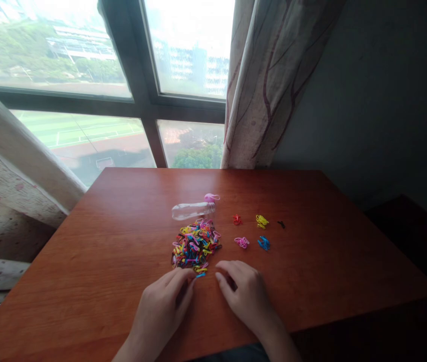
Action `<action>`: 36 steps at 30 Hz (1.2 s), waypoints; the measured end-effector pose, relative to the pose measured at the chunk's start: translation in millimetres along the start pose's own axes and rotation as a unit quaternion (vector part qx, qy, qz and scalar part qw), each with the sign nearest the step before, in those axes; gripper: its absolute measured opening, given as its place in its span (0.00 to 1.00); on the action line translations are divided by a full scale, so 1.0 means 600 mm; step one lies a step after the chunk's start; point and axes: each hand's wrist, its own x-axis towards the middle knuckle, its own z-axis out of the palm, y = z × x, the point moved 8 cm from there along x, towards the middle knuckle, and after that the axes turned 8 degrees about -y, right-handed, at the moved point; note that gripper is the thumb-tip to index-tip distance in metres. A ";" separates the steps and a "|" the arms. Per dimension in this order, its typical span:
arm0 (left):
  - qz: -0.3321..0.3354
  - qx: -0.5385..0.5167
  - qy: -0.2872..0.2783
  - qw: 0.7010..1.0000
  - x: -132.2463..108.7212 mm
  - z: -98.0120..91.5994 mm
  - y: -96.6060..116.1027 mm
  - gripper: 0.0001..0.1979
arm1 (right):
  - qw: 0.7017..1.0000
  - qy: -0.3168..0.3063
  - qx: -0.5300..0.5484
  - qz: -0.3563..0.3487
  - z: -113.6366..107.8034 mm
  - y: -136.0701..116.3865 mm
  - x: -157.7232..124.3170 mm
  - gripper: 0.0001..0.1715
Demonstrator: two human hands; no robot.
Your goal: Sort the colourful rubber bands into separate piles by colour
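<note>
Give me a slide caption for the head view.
Left hand and right hand at a pile of coloured bands, bottle behind.

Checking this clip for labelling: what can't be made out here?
Head view only.
Left hand: curled fingers hide whether it pinches a band from the pile.
Right hand: palm down, hiding anything beneath.
Black bits: too small to count.
Clear bottle: too small to tell contents.
</note>
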 end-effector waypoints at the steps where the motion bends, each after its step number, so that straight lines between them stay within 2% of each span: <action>1: 0.007 0.002 -0.004 1.000 0.001 0.001 0.004 0.07 | 1.000 -0.013 0.000 -0.012 0.004 -0.007 0.000 0.08; 6: 0.035 0.005 -0.022 0.999 0.003 0.005 0.017 0.08 | 0.997 -0.041 -0.004 -0.061 0.020 -0.034 0.000 0.06; 10: 0.012 -0.019 -0.020 1.000 -0.001 0.007 0.004 0.07 | 0.998 0.003 0.026 -0.054 0.009 -0.027 0.001 0.08; 15: -0.023 -0.046 -0.016 0.999 -0.004 0.006 -0.014 0.09 | 0.990 0.131 0.060 0.012 -0.048 0.041 -0.017 0.09; 18: -0.021 -0.058 -0.017 0.998 -0.001 0.005 -0.014 0.08 | 0.976 0.206 -0.003 0.069 -0.092 0.097 -0.035 0.11; 20: -0.024 -0.061 -0.017 0.998 0.000 0.005 -0.014 0.08 | 0.967 0.229 -0.053 0.097 -0.115 0.125 -0.044 0.14; 23: -0.036 -0.064 -0.016 0.997 0.000 0.006 -0.019 0.08 | 0.962 0.229 -0.093 0.113 -0.130 0.148 -0.049 0.16; 29: -0.060 -0.036 0.027 0.997 -0.002 -0.007 -0.024 0.08 | 0.953 0.233 -0.132 0.140 -0.132 0.154 -0.053 0.20; 33: -0.055 -0.019 0.025 0.998 0.001 -0.010 -0.018 0.08 | 0.954 0.237 -0.123 0.133 -0.127 0.145 -0.056 0.20; 36: -0.051 -0.015 0.021 0.998 0.002 -0.010 -0.015 0.08 | 0.970 0.207 -0.086 0.090 -0.102 0.120 -0.048 0.16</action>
